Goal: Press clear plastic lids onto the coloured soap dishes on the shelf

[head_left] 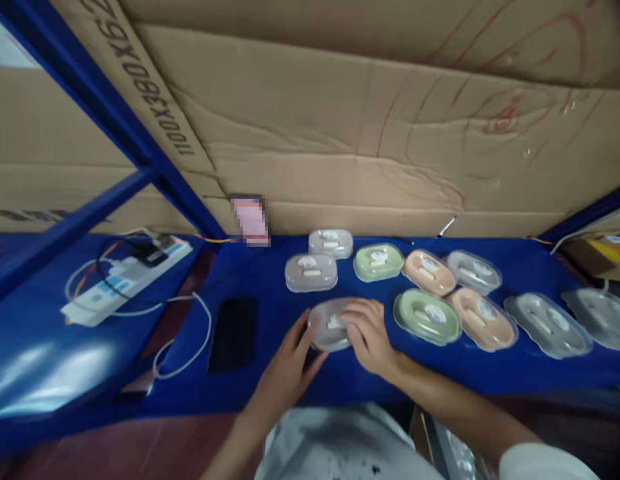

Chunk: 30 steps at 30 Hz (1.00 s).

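A grey oval plastic box (326, 328) with a clear-looking lid and a pale tab at its centre sits in front of me on the blue tabletop (280, 373). My left hand (294, 355) grips its left end, fingers and thumb curved around the edge. From the right, my right hand (369, 335) is closed over the lid and the right end, hiding that part. Just beyond lie another grey oval box (311, 273) and a green oval box (378, 262). A second green box (427, 316) is right of my right hand.
Orange-beige boxes (483, 319) and more grey boxes (547, 324) spread to the right. A dark phone (233, 335) lies to the left, beside a white cable (210, 327). A power strip (127, 283) is on the left table. Cardboard (340, 120) walls the back; a pixelated screen (251, 220) leans there.
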Each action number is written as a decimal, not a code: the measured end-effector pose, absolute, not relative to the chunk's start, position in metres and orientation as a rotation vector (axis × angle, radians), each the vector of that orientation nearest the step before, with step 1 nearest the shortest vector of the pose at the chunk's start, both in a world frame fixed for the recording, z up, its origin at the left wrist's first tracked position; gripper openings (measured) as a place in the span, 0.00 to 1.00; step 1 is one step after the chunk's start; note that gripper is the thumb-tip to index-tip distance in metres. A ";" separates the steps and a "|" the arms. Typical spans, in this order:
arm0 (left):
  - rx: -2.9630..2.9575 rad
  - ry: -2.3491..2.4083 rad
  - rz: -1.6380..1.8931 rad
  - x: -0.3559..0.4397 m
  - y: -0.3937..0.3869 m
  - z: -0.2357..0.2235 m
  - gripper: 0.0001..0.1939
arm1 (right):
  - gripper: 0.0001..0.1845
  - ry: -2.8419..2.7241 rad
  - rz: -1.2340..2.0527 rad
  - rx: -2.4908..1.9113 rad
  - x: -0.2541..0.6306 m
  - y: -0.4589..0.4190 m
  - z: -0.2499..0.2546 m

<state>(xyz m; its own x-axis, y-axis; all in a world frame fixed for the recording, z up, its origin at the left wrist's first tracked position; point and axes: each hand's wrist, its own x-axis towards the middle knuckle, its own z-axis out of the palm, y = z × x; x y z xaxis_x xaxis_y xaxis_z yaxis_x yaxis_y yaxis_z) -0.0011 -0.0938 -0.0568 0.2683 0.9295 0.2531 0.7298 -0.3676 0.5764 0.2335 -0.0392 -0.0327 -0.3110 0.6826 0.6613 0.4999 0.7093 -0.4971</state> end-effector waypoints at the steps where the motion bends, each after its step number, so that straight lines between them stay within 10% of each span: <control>1: 2.218 1.505 0.817 -0.002 -0.086 -0.051 0.39 | 0.14 -1.979 0.218 -0.880 0.232 -0.032 -0.027; 13: 2.342 1.406 0.822 -0.003 -0.062 -0.039 0.37 | 0.32 -2.039 0.203 -0.918 0.239 0.006 -0.005; 30: 2.457 1.247 0.989 -0.008 -0.058 -0.046 0.26 | 0.30 -2.209 0.274 -0.743 0.241 0.009 -0.007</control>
<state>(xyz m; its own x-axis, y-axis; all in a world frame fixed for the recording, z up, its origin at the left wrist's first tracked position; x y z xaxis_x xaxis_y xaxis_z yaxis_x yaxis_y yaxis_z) -0.0084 -0.0579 -0.0463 0.4155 0.7786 0.4703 0.6347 -0.6185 0.4632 0.2407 0.0088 -0.0073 -0.5303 0.5900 0.6088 0.4232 0.8065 -0.4129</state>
